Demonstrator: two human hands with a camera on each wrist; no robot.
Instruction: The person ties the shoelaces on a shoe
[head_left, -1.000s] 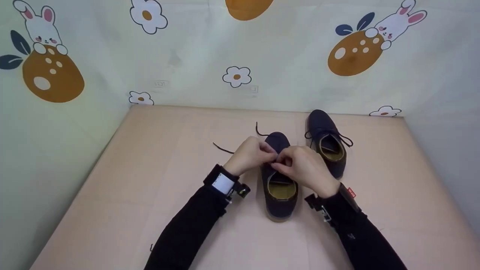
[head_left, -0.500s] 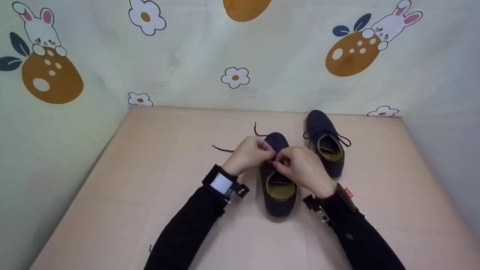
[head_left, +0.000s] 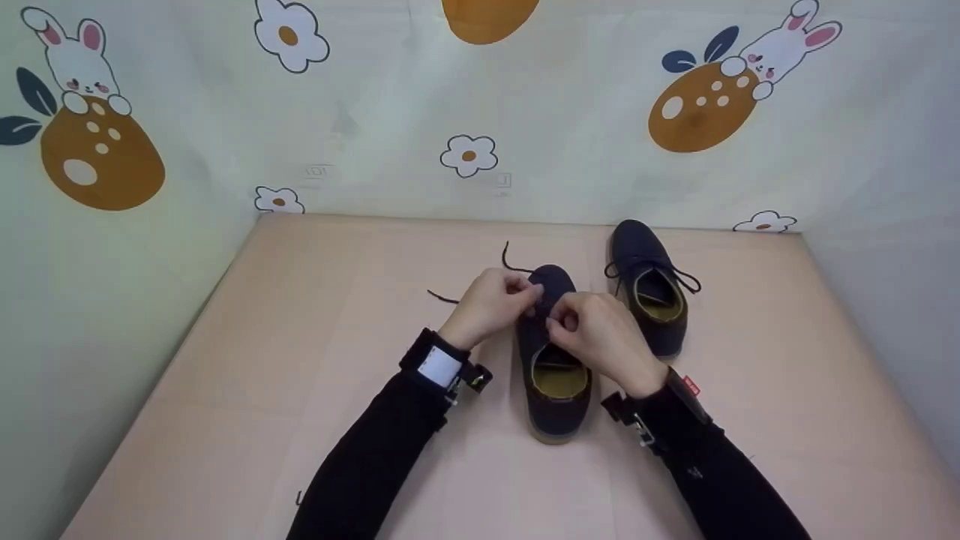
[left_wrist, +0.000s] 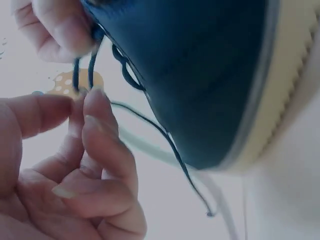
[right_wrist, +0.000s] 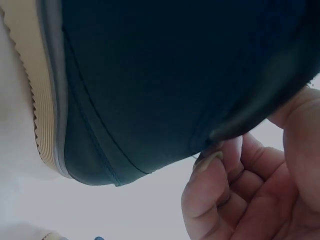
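A dark navy lace-up shoe with a pale sole stands toe-away in the middle of the head view. Over its front, my left hand pinches two strands of the dark shoelace between thumb and fingertips, drawn off from the shoe. My right hand is just to the right, over the lacing, its thumb and forefinger pinching the shoelace close to the shoe. In the right wrist view the shoe's side hides part of these fingertips. One lace end hangs loose past the left hand.
A matching shoe, its lace tied in a bow, stands behind and to the right. Two loose lace ends, one of them a curved end, lie left of the toe. A patterned backdrop rises behind the pinkish tabletop.
My left hand has drawn a little leftward, widening the gap to the right hand. The loose lace ends beside the toe have shifted slightly. My right hand stays nearly in place.
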